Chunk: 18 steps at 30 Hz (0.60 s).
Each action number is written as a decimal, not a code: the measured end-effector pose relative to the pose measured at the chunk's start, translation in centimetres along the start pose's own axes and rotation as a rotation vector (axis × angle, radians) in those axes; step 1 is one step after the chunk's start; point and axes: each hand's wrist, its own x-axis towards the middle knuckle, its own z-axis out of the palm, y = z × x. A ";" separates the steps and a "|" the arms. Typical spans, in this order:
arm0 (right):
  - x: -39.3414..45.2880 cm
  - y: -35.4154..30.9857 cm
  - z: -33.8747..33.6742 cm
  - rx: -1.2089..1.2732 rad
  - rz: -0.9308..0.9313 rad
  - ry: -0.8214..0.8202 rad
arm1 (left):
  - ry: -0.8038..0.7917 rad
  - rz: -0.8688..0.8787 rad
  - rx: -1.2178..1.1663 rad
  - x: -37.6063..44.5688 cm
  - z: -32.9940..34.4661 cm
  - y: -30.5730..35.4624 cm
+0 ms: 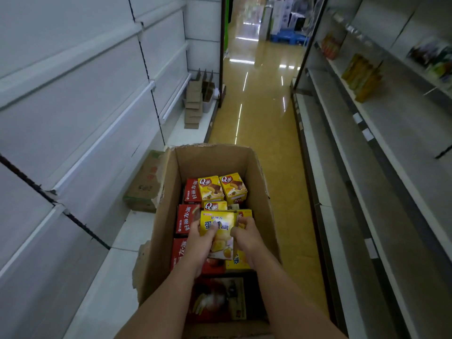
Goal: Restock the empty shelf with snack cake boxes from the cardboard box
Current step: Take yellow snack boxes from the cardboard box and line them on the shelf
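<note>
Head view: both hands down in the open cardboard box (pixel 259 192) on the aisle floor. Left hand (pixel 199 241) and right hand (pixel 244 237) each have their grip closed on one yellow snack box (pixel 217 225), one per side. Behind it sit three yellow boxes (pixel 210 188), with three red boxes (pixel 187 217) along the left wall. White shelf (pixel 115 272) at left, beside the box.
</note>
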 end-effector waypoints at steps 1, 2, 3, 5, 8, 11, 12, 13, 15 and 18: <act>-0.4 0.0 -0.4 0.016 -0.004 -0.001 | -0.012 -0.001 0.008 -0.4 0.1 0.3; -1.0 -0.1 -0.8 0.025 -0.007 -0.001 | -0.022 -0.009 0.022 -1.0 0.3 0.7; -1.4 -0.2 -1.1 0.033 -0.016 0.008 | -0.027 -0.022 0.038 -1.2 0.4 0.8; -2.6 -0.3 -2.0 0.047 -0.047 0.053 | -0.024 -0.049 0.080 -2.2 0.8 1.0; -4.1 -0.5 -3.1 0.046 -0.096 0.116 | -0.004 -0.043 0.145 -3.4 1.4 1.2; -5.8 -0.8 -4.0 0.057 -0.125 0.161 | -0.054 -0.014 0.112 -4.7 1.4 2.2; -6.2 -0.9 -4.2 0.072 -0.133 0.151 | -0.094 -0.019 0.071 -5.0 1.3 2.6; -6.6 -1.0 -4.3 0.092 -0.140 0.143 | -0.141 -0.038 0.001 -5.2 1.3 2.9; -7.5 -0.9 -4.2 0.161 -0.156 0.147 | -0.241 -0.089 -0.162 -6.3 1.2 4.0; -8.8 -0.5 -4.2 0.251 -0.111 0.135 | -0.306 -0.126 -0.270 -7.1 1.3 4.7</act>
